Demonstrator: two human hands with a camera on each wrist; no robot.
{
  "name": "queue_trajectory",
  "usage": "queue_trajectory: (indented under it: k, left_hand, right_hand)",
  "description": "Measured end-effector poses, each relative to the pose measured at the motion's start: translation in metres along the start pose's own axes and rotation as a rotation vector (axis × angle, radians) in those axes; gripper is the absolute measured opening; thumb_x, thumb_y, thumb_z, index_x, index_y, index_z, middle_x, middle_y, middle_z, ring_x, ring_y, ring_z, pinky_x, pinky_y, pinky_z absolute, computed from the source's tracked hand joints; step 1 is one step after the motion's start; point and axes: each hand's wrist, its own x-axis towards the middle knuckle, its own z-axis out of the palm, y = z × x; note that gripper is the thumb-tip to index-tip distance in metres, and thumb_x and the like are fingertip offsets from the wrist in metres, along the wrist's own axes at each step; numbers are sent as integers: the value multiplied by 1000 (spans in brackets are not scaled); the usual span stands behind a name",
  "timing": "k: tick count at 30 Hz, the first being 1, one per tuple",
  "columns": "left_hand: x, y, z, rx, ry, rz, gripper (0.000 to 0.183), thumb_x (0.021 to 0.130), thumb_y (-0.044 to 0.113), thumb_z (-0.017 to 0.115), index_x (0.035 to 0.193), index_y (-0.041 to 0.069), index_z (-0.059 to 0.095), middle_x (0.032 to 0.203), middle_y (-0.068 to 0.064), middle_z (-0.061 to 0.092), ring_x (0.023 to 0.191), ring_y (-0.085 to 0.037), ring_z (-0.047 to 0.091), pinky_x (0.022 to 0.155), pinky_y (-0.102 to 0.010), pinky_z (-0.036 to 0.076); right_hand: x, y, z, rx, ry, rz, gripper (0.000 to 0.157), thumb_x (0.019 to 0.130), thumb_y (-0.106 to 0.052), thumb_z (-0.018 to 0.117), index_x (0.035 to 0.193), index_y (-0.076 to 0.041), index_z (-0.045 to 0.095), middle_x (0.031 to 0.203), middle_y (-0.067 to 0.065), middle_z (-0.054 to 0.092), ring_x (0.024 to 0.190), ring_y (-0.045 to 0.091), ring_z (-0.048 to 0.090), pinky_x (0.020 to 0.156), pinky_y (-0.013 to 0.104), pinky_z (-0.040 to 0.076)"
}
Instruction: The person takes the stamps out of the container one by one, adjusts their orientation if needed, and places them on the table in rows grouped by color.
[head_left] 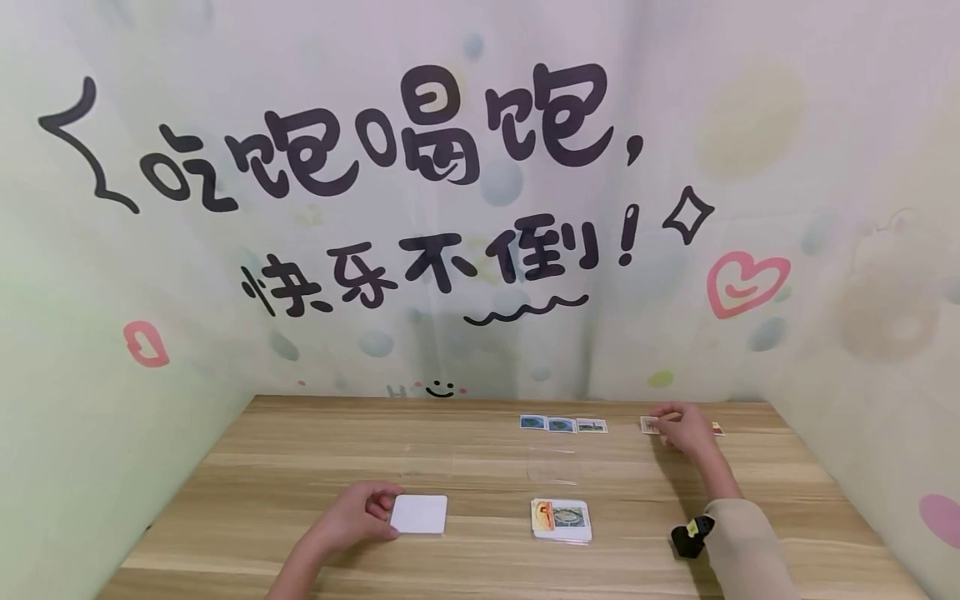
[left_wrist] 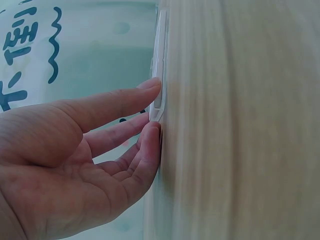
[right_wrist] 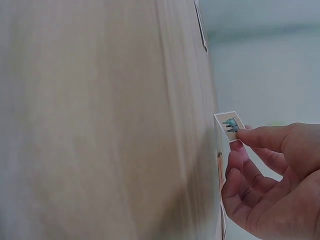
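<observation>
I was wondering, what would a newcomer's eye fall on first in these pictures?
Most likely the big black lettering, spread across the pale backdrop behind the table. Next, perhaps, the right hand, pinching a small picture card near the table's far edge, right of a row of three cards. Nearer the front, the left hand grips the left edge of a white rectangle.

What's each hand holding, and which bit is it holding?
The right hand pinches a small, white-bordered rectangular picture card by one edge. The left hand grips a flat, white rectangular stack by its left end.
</observation>
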Motion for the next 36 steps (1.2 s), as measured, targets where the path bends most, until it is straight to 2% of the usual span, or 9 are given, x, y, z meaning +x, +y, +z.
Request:
queue_trajectory:
  k: [20, 36]
  left_hand:
    - [0, 0, 0, 21, 5, 13, 53, 75, -16, 81, 122, -24, 60, 96, -11, 59, 85, -18, 57, 72, -21, 52]
    - [-1, 3, 0, 16, 8, 26, 51, 75, -16, 81, 120, -24, 60, 95, -10, 59, 85, -20, 57, 72, -21, 52]
  right_hand:
    - [3, 8, -3, -15, 29, 8, 24, 96, -1, 65, 111, 18, 64, 73, 3, 68, 59, 11, 58, 52, 23, 46]
    - [6, 11, -4, -27, 22, 6, 23, 93, 0, 65, 109, 17, 65, 70, 0, 65, 59, 11, 55, 52, 24, 43]
